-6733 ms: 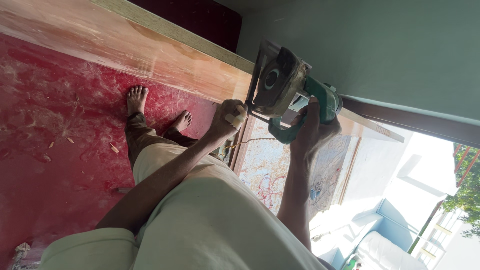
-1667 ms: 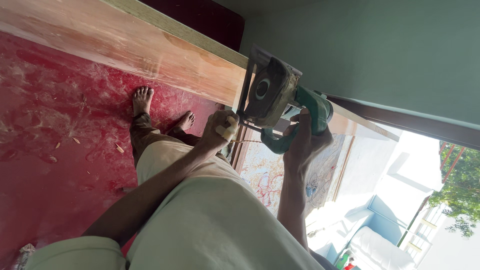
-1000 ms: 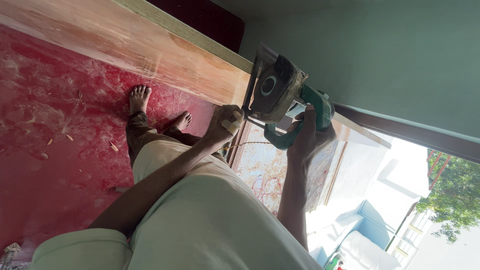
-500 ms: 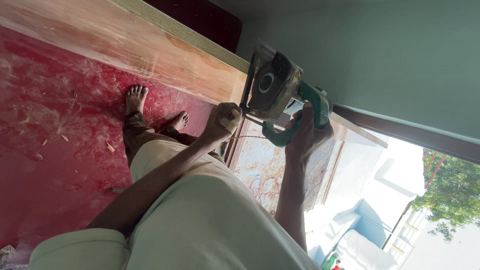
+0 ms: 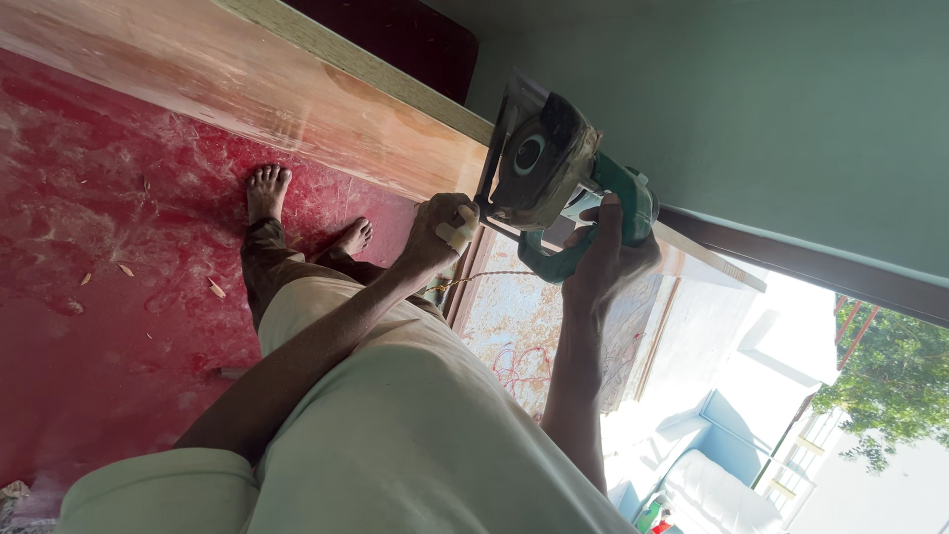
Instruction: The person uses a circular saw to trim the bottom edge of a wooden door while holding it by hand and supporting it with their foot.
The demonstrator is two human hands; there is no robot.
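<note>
My right hand (image 5: 601, 259) grips the green rear handle of a circular saw (image 5: 542, 163). The saw's grey blade guard and base plate rest on the edge of a long wooden board (image 5: 297, 94) that runs from the top left towards the doorway. My left hand (image 5: 442, 229) is closed on the front of the saw's base plate, right beside the board. A pale bandage wraps one of its fingers. A thin cord (image 5: 484, 278) hangs below the saw between my hands.
My bare feet (image 5: 269, 188) stand on a red floor (image 5: 99, 247) dusted with sawdust and wood chips. A green wall (image 5: 771, 109) is behind the board. An open doorway (image 5: 751, 396) at the right shows bright outdoors with a tree (image 5: 890, 396).
Both hands keep their hold on the saw, which has barely shifted along the board. The view has swayed slightly.
</note>
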